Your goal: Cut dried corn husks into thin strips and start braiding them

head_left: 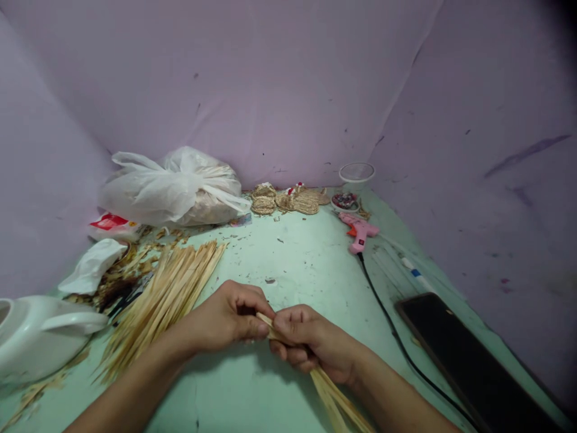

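Note:
Both hands meet over the front middle of the pale green table, closed on a small bundle of dried straw-coloured strips [331,394]. My left hand [232,319] pinches the short end between thumb and fingers. My right hand [311,340] wraps round the bundle just beside it, fingertips nearly touching the left ones. From under the right hand the strips trail down toward the near edge and fan apart a little. Left of my left hand lies a large pile of similar dried strips [174,288]. Part of the held bundle is hidden by the fingers.
A white pitcher [40,337] stands at left, near a tied plastic bag [171,186] and dry scraps. Woven straw pieces [293,201] lie by the back wall. On the right are a pink glue gun [359,230], its black cord [387,325] and a dark phone-like slab [469,361].

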`<control>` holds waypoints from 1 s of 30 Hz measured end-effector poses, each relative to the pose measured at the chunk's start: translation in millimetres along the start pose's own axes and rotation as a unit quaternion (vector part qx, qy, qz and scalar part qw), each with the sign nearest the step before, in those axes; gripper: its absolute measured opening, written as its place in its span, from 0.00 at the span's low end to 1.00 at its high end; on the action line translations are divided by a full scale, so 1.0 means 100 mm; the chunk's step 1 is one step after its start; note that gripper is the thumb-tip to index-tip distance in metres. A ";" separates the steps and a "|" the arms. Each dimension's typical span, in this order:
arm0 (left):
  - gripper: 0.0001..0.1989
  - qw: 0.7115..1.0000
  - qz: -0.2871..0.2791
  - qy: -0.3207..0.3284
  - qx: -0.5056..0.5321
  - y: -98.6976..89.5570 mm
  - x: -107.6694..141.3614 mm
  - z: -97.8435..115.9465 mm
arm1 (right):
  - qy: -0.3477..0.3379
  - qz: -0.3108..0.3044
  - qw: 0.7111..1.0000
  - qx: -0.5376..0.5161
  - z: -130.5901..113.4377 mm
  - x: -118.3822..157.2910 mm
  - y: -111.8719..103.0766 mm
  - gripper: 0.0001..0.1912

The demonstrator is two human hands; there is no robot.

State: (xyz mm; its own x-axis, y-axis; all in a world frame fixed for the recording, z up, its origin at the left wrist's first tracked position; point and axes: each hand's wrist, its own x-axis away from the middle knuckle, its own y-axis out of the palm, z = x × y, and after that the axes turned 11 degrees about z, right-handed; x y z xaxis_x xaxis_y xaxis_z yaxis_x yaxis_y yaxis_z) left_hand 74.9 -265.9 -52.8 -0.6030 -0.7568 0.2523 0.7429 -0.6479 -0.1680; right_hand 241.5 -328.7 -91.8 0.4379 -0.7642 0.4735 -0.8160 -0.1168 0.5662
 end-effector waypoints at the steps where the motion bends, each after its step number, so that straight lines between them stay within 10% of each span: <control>1: 0.04 1.000 0.007 0.002 -0.004 0.01 0.01 0.00 | 0.001 -0.004 1.000 -0.001 0.00 0.00 0.00 0.19; 8: 0.12 0.985 0.042 0.077 -0.146 0.04 0.10 0.06 | -0.041 0.080 0.995 0.036 -0.02 0.01 0.00 0.19; 16: 0.30 0.864 0.022 0.176 -0.471 0.16 0.19 0.03 | -0.051 0.111 0.992 0.035 -0.04 0.02 0.05 0.20; 30: 0.27 0.990 0.090 0.058 -0.094 0.16 0.10 -0.04 | -0.081 0.084 0.993 -0.004 0.04 -0.03 0.10 0.17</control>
State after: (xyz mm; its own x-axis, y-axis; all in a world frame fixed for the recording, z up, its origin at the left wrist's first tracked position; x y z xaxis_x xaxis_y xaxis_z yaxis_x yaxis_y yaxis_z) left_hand 79.5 -284.2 -56.9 -0.5028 -0.8594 0.0924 0.7807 -0.4974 -0.3783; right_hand 230.8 -330.6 -90.5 0.2290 -0.8647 0.4471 -0.8689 0.0256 0.4944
